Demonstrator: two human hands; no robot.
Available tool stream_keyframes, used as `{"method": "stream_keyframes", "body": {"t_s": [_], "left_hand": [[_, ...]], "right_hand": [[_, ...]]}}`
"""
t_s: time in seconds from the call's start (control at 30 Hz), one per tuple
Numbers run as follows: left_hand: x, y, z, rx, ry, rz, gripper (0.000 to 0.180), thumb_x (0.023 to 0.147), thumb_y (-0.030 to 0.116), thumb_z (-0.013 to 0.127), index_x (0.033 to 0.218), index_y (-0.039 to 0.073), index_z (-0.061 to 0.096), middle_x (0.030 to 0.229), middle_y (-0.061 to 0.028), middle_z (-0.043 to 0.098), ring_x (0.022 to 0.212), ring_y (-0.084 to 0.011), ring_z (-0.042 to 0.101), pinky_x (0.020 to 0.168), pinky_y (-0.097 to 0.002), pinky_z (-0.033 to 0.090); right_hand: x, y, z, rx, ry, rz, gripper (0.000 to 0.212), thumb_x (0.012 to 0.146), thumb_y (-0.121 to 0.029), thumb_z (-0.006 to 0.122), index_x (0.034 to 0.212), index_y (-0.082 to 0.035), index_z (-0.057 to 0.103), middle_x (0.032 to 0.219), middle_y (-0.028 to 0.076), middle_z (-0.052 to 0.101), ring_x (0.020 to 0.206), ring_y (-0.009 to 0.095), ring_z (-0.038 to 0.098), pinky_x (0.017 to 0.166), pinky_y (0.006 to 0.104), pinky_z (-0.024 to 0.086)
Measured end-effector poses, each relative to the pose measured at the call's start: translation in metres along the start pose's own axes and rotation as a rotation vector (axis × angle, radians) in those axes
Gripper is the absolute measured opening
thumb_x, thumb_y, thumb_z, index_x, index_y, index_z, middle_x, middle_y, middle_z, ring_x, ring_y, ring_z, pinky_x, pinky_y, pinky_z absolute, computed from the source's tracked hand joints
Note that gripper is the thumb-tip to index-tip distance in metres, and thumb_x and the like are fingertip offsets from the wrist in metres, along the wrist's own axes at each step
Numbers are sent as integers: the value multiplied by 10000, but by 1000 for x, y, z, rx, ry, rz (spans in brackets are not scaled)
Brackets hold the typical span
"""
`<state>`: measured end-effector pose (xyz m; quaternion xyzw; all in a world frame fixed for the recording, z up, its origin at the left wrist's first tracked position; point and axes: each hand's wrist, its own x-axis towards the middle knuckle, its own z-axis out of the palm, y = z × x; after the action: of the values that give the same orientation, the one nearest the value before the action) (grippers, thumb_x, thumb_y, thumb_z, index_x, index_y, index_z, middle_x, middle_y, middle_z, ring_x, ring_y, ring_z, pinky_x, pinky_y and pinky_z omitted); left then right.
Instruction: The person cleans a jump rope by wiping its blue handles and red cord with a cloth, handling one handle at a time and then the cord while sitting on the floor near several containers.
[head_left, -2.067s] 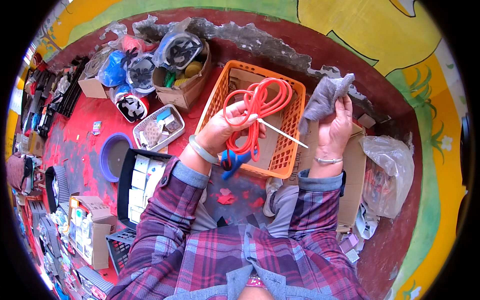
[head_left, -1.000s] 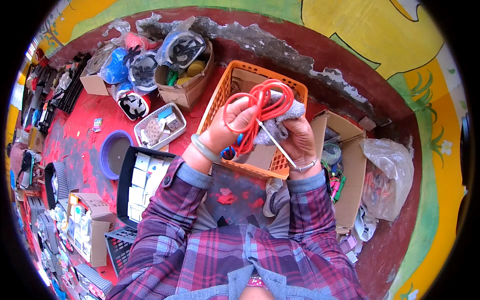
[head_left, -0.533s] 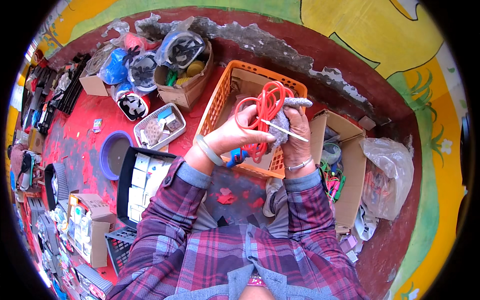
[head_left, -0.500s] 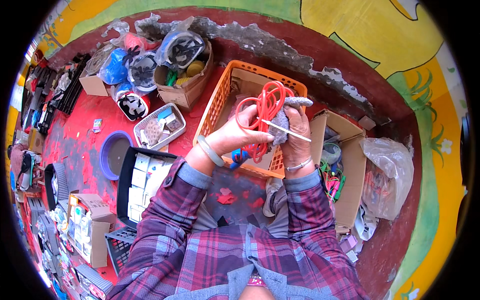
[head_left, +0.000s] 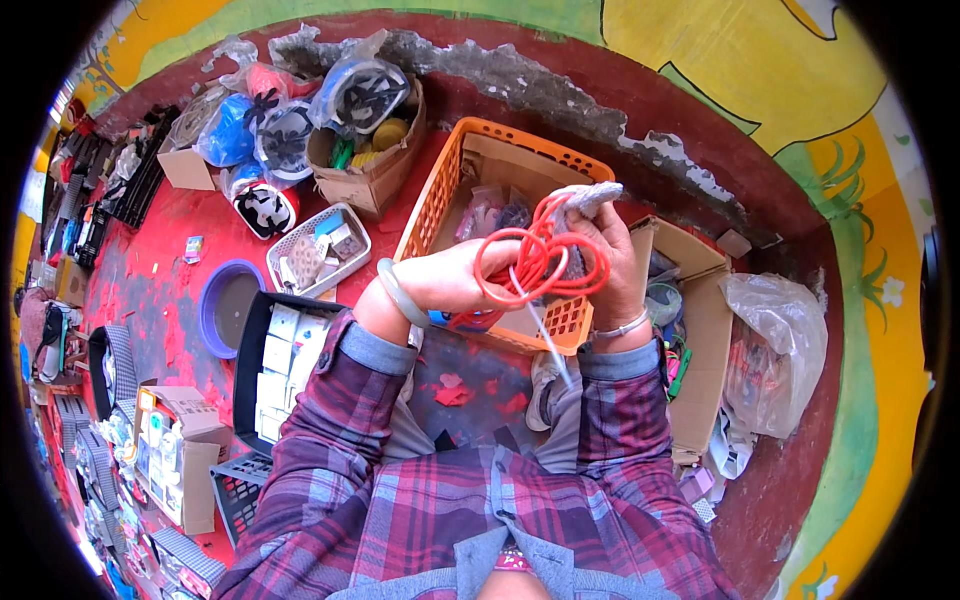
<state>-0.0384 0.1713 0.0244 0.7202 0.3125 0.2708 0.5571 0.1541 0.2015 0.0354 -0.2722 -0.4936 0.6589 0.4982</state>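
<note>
Now left hand (head_left: 445,278) grips red cord (head_left: 543,246), right hand (head_left: 622,270) cloth (head_left: 590,199).

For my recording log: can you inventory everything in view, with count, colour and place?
Cord: 1, red, coiled, centre
Strip: 1, white, hanging below the cord
Cloth: 1, grey, beside the cord
Large basket: 1, orange, upper centre
Small basket: 1, white, left of centre
Basin: 1, purple, left
Tray: 1, black, left
Crate: 1, black, lower left
Cardboard boxes: at least 3, brown; right, back, lower left
Plastic bag: 1, clear, right
Helmets: several, mixed, wrapped, upper left
Loose goods: too many to count, mixed, far left
Wall: painted, yellow, green, maroon, behind
Shirt: 1, plaid, bottom
Left hand: 1, bare, holding the cord
Right hand: 1, bare, holding the cloth
</note>
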Motion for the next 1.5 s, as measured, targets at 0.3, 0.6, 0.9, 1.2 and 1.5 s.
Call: {"method": "stream_keyframes", "body": {"t_s": [0.3, 0.6, 0.9, 1.2, 1.5], "left_hand": [[-3, 18, -2, 85, -123, -127, 451, 724, 37, 660, 1161, 8, 549, 955, -75, 647, 886, -126, 566, 802, -283, 459], [-7, 17, -8, 240, 26, -80, 463, 682, 14, 599, 1143, 19, 560, 889, -133, 638, 813, -200, 595, 748, -315, 470], [3, -2, 0, 606, 174, -198, 285, 696, 65, 630, 973, 10, 592, 821, -211, 629, 834, -363, 615, 737, -416, 486], [3, -1, -2, 0, 116, -59, 394, 745, 96, 684, 1104, -4, 558, 968, -50, 637, 897, -152, 591, 782, -306, 466], [-1, -6, -9, -612, 286, -17, 364, 782, 27, 661, 1134, 19, 568, 1011, -7, 609, 886, -72, 544, 818, -245, 439]], "right_hand": [[-2, -17, -36, -347, -244, 181, 232, 869, -146, 603, 1055, -7, 596, 955, 13, 606, 881, 97, 552, 789, 244, 454], [2, -27, -47, 75, -113, -120, 429, 939, -310, 510, 1237, -3, 490, 1089, 135, 615, 944, 223, 617, 825, 327, 500], [6, 10, -11, -400, -125, 227, 203, 856, -145, 645, 999, -3, 627, 858, -14, 622, 782, 57, 545, 701, 221, 461], [-1, -4, 0, -532, 241, -246, 156, 860, -151, 652, 887, 2, 654, 718, -29, 579, 664, 39, 495, 590, 206, 421], [8, -21, -78, 196, 309, -156, 382, 980, -356, 401, 1088, -18, 543, 893, 79, 601, 784, 194, 597, 728, 323, 499]]}}
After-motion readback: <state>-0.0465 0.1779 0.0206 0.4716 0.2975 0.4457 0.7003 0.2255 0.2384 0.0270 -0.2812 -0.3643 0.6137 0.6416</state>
